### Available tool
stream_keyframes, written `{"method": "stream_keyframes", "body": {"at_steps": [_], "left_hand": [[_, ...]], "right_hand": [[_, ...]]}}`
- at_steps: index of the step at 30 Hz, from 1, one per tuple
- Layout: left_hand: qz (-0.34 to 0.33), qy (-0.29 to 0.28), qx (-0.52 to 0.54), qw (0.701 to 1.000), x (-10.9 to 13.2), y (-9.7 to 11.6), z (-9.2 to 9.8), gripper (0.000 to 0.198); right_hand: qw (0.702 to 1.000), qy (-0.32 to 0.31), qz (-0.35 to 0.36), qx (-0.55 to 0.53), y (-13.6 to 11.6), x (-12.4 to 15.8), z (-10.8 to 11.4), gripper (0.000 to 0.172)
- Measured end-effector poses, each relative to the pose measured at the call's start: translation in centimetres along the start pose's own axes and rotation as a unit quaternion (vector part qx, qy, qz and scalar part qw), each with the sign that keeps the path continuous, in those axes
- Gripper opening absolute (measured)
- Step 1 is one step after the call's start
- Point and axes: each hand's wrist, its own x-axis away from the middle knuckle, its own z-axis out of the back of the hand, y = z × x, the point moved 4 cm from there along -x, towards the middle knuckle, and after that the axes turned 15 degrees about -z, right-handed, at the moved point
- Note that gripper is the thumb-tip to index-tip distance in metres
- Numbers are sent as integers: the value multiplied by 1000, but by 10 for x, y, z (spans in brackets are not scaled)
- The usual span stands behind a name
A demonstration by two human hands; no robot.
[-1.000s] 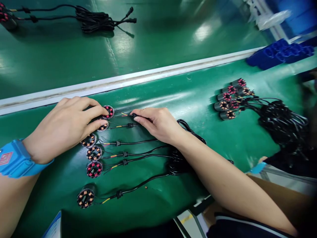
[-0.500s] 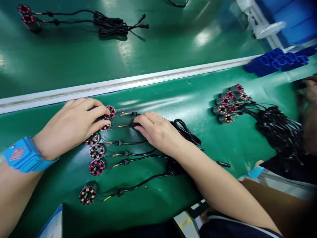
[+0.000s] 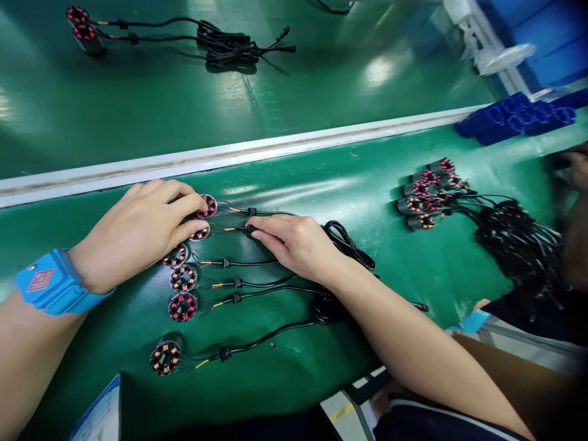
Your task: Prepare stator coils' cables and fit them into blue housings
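Several round wound stators with black leads lie in a column on the green mat. My left hand (image 3: 140, 229), with a blue wrist strap (image 3: 55, 283), rests over the upper ones; its fingertips press on the second stator (image 3: 201, 233), just below the top stator (image 3: 209, 206). My right hand (image 3: 294, 242) lies to their right, fingers pinched on the black cable (image 3: 250, 228) of the second stator. Below sit three more stators (image 3: 182, 278) and a lone one (image 3: 165, 358). Their leads run right into a coiled bundle (image 3: 342, 242) partly under my right forearm.
A finished bundle of stators with coiled cables (image 3: 427, 193) lies at right, by another person's dark sleeve (image 3: 569, 245). A white rail (image 3: 275, 147) divides the mat. Beyond it lies another cable set (image 3: 225, 46). Blue parts (image 3: 514, 116) sit far right.
My right hand has dropped from the top stator's lead to the second one's and pinches it. My left hand has stayed on the upper stators. The camera view has shifted slightly.
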Motion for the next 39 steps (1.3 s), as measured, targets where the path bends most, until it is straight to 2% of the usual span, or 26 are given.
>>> {"method": "stream_keyframes", "body": {"at_steps": [10,18,21,22,24,26,28,30,32,34,35,37,39], "left_hand": [[2,1,2,1000,-1,2,1,43],[-5,-4,-12,1000,-1,3,1,43],[-10,1,-22,1000,0,4,0,45],[-10,2,-22,1000,1,3,0,46],[-12,4,-26,1000,1,2,1,49],[-9,9,-37,999,1,1,7,52],[6,22,-52,998,5,4,17,56],[27,41,-67,997,15,17,27,63],[36,59,-89,994,33,44,29,82],[16,63,-109,992,55,79,18,115],[-1,61,-116,991,65,96,8,125],[-24,44,-125,991,83,120,-16,123],[-11,38,-142,989,94,123,-36,107]], "right_hand": [[999,-5,12,-36,-1,-2,0,29],[999,-18,6,-27,1,-4,-4,29],[999,-44,12,19,-7,-2,6,32],[997,-52,15,48,-11,3,15,36],[993,-53,13,108,-19,20,39,57],[987,-44,-7,156,-25,48,64,85],[979,-31,-40,197,-26,84,80,110],[970,-3,-80,229,-23,120,80,129],[960,29,-131,247,-13,149,67,139],[951,48,-180,247,2,166,48,142],[949,53,-199,240,10,170,39,141],[949,51,-223,218,26,167,29,135],[955,38,-227,185,40,157,26,127]]}}
